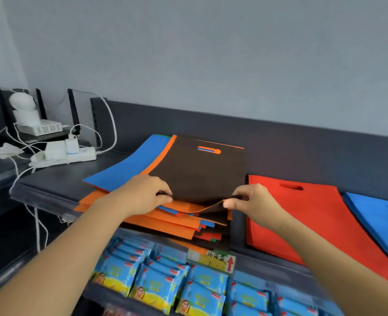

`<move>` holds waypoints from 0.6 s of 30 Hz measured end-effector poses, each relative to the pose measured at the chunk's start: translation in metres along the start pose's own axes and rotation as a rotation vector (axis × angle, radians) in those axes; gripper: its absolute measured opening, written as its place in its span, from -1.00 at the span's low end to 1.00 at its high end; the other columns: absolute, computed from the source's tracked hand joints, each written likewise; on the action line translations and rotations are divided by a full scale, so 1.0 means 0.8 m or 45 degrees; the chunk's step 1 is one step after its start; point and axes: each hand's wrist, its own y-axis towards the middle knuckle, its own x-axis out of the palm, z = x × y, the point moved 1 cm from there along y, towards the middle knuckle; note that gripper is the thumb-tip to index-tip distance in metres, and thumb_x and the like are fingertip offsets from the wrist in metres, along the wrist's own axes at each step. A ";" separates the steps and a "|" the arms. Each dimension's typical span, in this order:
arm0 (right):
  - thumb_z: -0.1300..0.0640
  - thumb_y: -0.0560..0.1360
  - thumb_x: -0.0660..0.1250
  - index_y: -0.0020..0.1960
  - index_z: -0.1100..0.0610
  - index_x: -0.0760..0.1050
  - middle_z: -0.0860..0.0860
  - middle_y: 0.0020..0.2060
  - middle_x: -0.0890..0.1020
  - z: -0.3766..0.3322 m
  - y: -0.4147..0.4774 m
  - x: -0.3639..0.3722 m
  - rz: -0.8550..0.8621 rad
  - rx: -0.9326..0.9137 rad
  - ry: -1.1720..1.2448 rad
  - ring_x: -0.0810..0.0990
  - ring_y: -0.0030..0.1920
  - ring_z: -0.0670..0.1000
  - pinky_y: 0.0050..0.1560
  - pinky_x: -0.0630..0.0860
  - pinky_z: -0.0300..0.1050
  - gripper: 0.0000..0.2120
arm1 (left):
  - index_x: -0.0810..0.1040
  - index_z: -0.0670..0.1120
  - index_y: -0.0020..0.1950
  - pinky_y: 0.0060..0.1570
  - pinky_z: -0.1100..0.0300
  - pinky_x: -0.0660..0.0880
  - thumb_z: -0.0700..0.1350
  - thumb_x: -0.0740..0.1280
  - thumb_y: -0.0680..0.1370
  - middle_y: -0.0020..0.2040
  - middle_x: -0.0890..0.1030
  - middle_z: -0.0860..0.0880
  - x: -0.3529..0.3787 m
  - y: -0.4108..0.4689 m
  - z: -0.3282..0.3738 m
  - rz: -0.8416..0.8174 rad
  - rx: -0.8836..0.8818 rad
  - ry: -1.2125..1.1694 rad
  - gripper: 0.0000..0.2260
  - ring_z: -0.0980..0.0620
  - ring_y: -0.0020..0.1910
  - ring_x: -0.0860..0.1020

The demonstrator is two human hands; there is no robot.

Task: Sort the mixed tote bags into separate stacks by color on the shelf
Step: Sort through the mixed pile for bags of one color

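Both hands, left hand [148, 193] and right hand [254, 200], pinch the brown bag's [202, 172] near edge atop the mixed stack [165, 221]; bare shelf [58, 181] lies left.

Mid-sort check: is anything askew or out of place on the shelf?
The mixed pile is ragged: orange, blue and red bags fan out crookedly, overhanging the shelf in front. One blue bag juts left beneath the brown bag that the left hand and right hand pinch. The red stack and blue stack lie flat.
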 end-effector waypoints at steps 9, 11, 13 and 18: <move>-0.11 0.49 0.31 0.03 0.27 0.46 0.18 -0.14 0.60 -0.017 -0.026 -0.011 0.113 0.914 0.927 0.59 -0.21 0.04 -0.21 0.59 -0.16 -0.59 | 0.51 0.02 -0.19 -0.18 0.14 0.34 0.03 0.13 0.62 -0.20 0.57 0.04 0.009 0.002 -0.014 0.183 0.142 0.029 -0.74 0.03 -0.16 0.49; 0.12 0.46 0.41 -0.06 0.23 0.48 0.12 -0.24 0.57 -0.025 -0.029 -0.006 0.038 0.904 0.885 0.56 -0.29 -0.03 -0.24 0.58 -0.23 -0.81 | 0.54 0.18 0.14 -0.03 0.15 0.39 0.07 0.11 0.63 0.09 0.60 0.09 0.006 -0.009 -0.007 0.199 0.127 0.148 -0.77 0.02 0.08 0.52; 0.32 0.43 0.41 -0.12 0.17 0.47 0.11 -0.25 0.56 -0.024 -0.027 -0.001 0.119 0.839 0.769 0.54 -0.34 -0.05 -0.33 0.57 -0.24 -0.86 | 0.42 0.29 0.29 0.01 0.14 0.40 0.09 0.06 0.63 0.24 0.53 0.15 0.004 -0.018 0.002 0.259 0.123 0.282 -0.72 0.04 0.20 0.49; 0.44 0.44 0.25 -0.18 0.15 0.45 0.20 -0.11 0.56 0.004 -0.040 -0.020 0.409 0.793 0.673 0.57 -0.35 0.04 -0.37 0.56 -0.12 -0.80 | 0.66 0.15 0.01 -0.24 0.04 0.53 -0.09 0.43 0.46 -0.04 0.68 0.05 0.004 -0.014 0.042 0.607 0.349 0.162 -0.82 -0.10 -0.08 0.64</move>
